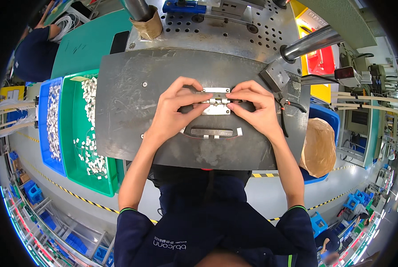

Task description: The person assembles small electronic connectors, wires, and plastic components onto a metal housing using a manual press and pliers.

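A small silvery metal fixture lies on the dark grey work plate in front of me. My left hand reaches its left side, with thumb and index finger pinched together at its middle. From the other side my right hand does likewise, fingertips at the fixture's right edge. Tiny parts sit in the fixture between the fingertips; what the fingers hold is too small to make out. Just nearer to me lie a dark metal bar and a thin dark cable with white connectors.
Small pliers lie right of my right hand. At left stand a green bin and a blue bin with white connectors. A brown-paper-lined blue bin stands right. Metal posts rise behind; another person is far left.
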Tool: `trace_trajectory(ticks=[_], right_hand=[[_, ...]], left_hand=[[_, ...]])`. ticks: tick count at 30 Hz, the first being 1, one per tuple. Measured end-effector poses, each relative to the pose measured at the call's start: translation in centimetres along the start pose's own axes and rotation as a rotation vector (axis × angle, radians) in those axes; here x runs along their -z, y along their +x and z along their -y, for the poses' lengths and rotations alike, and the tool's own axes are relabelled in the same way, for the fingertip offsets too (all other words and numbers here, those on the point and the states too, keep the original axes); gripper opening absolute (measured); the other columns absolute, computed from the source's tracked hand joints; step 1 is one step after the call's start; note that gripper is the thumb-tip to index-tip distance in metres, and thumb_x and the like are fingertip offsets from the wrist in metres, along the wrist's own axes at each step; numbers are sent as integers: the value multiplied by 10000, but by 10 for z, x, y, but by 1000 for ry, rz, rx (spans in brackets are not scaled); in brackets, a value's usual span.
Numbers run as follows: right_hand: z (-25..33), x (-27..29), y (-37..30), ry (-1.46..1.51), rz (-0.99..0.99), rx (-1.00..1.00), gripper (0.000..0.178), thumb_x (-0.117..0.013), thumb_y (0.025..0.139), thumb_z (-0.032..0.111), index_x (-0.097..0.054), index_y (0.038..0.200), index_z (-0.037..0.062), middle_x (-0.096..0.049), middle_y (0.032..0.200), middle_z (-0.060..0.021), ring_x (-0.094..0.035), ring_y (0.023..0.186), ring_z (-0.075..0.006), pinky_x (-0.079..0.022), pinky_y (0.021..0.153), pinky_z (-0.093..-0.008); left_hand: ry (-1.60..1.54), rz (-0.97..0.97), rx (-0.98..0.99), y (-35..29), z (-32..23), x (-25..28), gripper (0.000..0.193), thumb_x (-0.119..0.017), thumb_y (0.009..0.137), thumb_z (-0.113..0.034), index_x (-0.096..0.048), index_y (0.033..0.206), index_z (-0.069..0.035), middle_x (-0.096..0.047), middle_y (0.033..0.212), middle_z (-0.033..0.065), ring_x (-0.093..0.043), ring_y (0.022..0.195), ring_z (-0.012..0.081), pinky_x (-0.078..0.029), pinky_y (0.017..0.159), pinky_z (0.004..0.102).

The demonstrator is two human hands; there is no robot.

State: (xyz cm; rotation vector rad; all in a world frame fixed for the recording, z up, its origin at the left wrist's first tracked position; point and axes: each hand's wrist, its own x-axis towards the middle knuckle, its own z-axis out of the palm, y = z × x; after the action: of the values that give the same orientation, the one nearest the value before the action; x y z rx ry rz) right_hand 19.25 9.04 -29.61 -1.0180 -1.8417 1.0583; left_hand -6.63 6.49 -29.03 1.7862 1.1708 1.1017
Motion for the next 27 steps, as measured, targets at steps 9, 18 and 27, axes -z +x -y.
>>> trace_trajectory(ticks=[9, 18, 27], right_hand=[[5, 6, 6, -285, 45, 150, 267, -875, 775, 99, -864, 1035, 163, -700, 1073, 14, -663, 923, -136, -397, 914, -320], [10, -8, 1, -130, -7, 0, 311, -788, 816, 10, -794, 1111, 111, -663, 1058, -29, -596, 779, -120, -454, 792, -281], [16, -13, 5, -73, -85, -88, 369, -768, 776, -44, -776, 1119, 91, -506, 960, -7, -437, 719, -107, -410, 678, -262]], left_hand=[[312, 29, -270, 4, 7, 11, 261, -861, 820, -41, -849, 1074, -99, -703, 1189, 58, -678, 778, 143, -568, 807, 313], [-55, 62, 124, -1, -1, 4, 289, -746, 874, 40, -786, 1138, -70, -675, 1231, 49, -591, 680, 89, -517, 711, 273], [172, 19, 0, 0, -1, 0, 357, -780, 834, -34, -759, 1180, -121, -653, 1228, 61, -637, 975, 208, -487, 885, 363]])
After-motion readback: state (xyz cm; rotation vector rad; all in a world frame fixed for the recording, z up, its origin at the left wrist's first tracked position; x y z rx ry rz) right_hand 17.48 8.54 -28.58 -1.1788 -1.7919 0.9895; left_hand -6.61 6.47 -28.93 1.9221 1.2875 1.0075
